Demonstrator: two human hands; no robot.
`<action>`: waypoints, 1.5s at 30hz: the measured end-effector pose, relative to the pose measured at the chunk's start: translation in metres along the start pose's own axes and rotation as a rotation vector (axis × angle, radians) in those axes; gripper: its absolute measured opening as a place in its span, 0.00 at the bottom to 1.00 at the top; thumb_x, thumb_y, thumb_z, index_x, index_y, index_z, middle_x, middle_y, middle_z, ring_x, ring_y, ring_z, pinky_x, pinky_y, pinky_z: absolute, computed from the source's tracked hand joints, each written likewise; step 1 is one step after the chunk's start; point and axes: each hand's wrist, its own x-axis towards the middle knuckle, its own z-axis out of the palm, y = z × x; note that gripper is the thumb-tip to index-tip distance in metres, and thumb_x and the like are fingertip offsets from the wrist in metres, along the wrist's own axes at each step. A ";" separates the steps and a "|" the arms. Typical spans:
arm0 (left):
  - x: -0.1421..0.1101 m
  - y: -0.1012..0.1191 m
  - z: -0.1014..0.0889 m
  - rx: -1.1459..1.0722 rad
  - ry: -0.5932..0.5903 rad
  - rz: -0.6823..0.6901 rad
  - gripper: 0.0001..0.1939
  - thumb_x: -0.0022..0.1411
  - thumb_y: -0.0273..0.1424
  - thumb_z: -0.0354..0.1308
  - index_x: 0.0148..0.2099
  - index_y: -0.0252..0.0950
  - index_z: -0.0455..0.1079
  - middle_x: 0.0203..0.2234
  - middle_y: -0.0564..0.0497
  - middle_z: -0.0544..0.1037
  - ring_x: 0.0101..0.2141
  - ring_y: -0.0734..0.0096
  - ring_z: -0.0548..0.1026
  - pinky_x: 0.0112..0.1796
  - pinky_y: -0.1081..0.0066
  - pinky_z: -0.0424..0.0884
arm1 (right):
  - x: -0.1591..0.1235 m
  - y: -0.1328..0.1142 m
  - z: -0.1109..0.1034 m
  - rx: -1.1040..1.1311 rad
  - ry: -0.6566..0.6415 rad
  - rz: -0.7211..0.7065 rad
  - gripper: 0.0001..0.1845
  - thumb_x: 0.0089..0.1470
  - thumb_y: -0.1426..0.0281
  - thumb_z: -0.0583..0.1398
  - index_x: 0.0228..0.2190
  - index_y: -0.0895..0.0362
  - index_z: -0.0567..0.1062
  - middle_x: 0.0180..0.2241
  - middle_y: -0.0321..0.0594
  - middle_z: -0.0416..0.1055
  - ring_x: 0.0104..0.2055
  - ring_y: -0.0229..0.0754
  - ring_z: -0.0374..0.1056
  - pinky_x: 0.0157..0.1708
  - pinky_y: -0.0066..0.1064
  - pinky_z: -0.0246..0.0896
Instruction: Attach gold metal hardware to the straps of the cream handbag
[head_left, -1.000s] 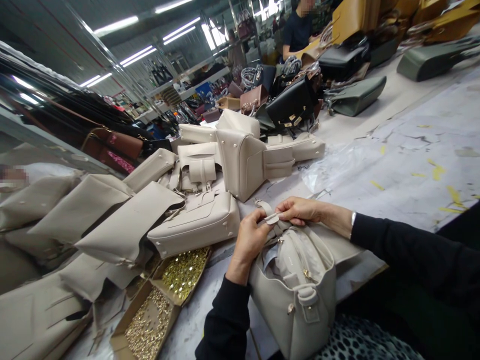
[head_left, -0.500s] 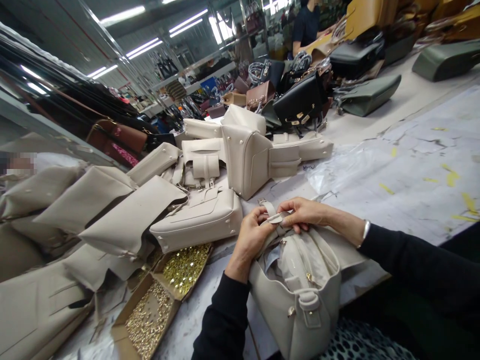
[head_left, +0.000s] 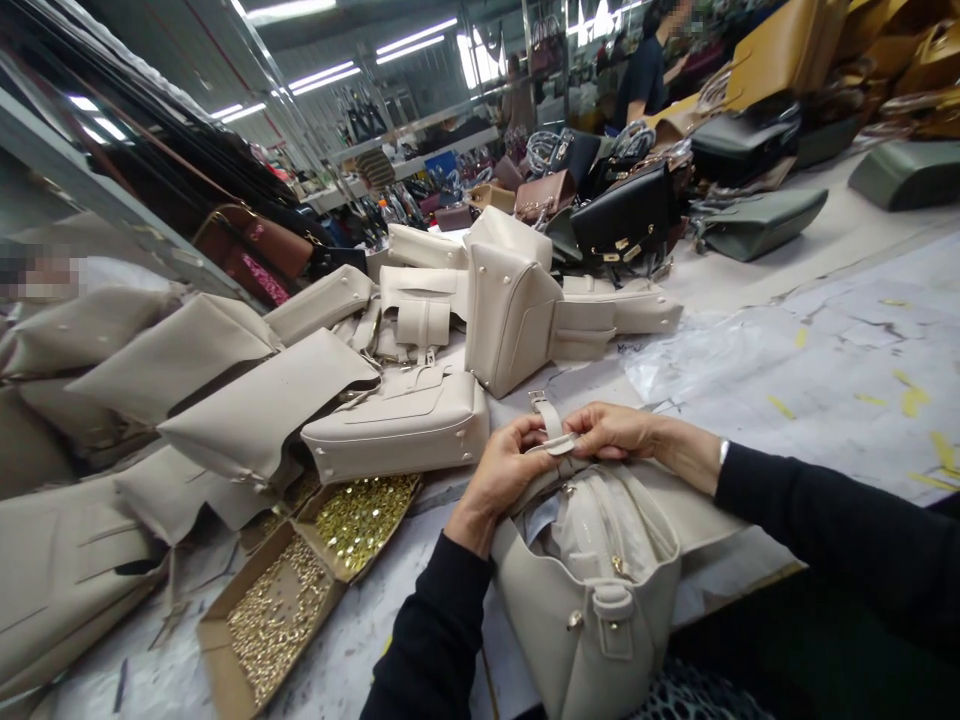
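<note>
A cream handbag [head_left: 540,605] stands upright in front of me with its top open, showing a pale lining and an inner zipper [head_left: 618,566]. At its far end a short cream strap [head_left: 553,420] with a metal buckle sticks up. My left hand [head_left: 504,470] pinches this strap from the left, thumb on top. From the right, my right hand [head_left: 616,432] grips the same strap, its fingertips close to the left thumb. Whether a small fastener sits between the fingers is hidden. On the near end, a strap loop [head_left: 613,602] and a metal stud [head_left: 574,621] show.
To the left, a cardboard box [head_left: 206,640] holds gold-coloured studs, beside another with shiny gold pieces [head_left: 360,520]. Several cream bags [head_left: 397,430] are piled beyond. Black [head_left: 626,222] and green bags [head_left: 765,225] lie farther back, where a person [head_left: 641,80] stands.
The camera view has shifted slightly, so the background sits farther right and the near boxes farther left. Both hands stay on the strap, with the right fingers slightly closer in.
</note>
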 end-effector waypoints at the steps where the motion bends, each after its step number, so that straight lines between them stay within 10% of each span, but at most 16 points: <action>1: 0.000 -0.001 -0.001 0.010 -0.006 0.018 0.25 0.48 0.31 0.75 0.48 0.31 0.74 0.37 0.47 0.80 0.36 0.69 0.77 0.40 0.73 0.70 | 0.002 0.002 -0.002 0.007 -0.023 0.006 0.17 0.42 0.61 0.70 0.26 0.59 0.71 0.13 0.23 0.57 0.12 0.26 0.42 0.12 0.21 0.34; 10: 0.005 -0.010 -0.012 0.255 -0.015 0.157 0.19 0.55 0.31 0.70 0.48 0.31 0.73 0.40 0.45 0.80 0.41 0.66 0.77 0.45 0.71 0.70 | 0.020 0.023 -0.011 0.058 -0.074 0.028 0.16 0.43 0.62 0.70 0.24 0.58 0.71 0.09 0.21 0.52 0.11 0.26 0.39 0.12 0.21 0.32; 22: 0.007 -0.016 -0.003 0.634 0.264 0.139 0.13 0.56 0.28 0.65 0.45 0.35 0.76 0.33 0.49 0.79 0.36 0.65 0.76 0.38 0.71 0.69 | 0.008 0.015 0.011 -0.004 0.153 0.022 0.19 0.46 0.58 0.70 0.31 0.59 0.74 0.14 0.24 0.60 0.14 0.29 0.51 0.13 0.20 0.42; 35: 0.007 -0.005 -0.009 0.434 0.162 0.024 0.13 0.52 0.26 0.66 0.42 0.33 0.76 0.33 0.48 0.81 0.35 0.64 0.78 0.38 0.72 0.70 | 0.006 0.007 0.027 -0.173 0.288 -0.012 0.08 0.43 0.69 0.65 0.28 0.57 0.74 0.15 0.28 0.64 0.17 0.33 0.59 0.14 0.22 0.48; 41: -0.013 0.020 0.001 1.016 0.252 0.052 0.09 0.59 0.32 0.62 0.41 0.37 0.80 0.35 0.46 0.82 0.38 0.58 0.76 0.41 0.67 0.66 | 0.004 0.003 0.027 -0.092 0.258 -0.051 0.08 0.42 0.68 0.65 0.24 0.57 0.71 0.15 0.28 0.63 0.18 0.32 0.59 0.16 0.22 0.51; 45: -0.011 0.012 -0.002 0.699 0.217 -0.046 0.07 0.56 0.33 0.64 0.33 0.34 0.78 0.26 0.51 0.77 0.29 0.67 0.71 0.32 0.73 0.64 | 0.001 0.005 0.025 -0.043 0.205 -0.090 0.07 0.41 0.69 0.65 0.26 0.58 0.74 0.16 0.28 0.64 0.18 0.31 0.58 0.16 0.21 0.50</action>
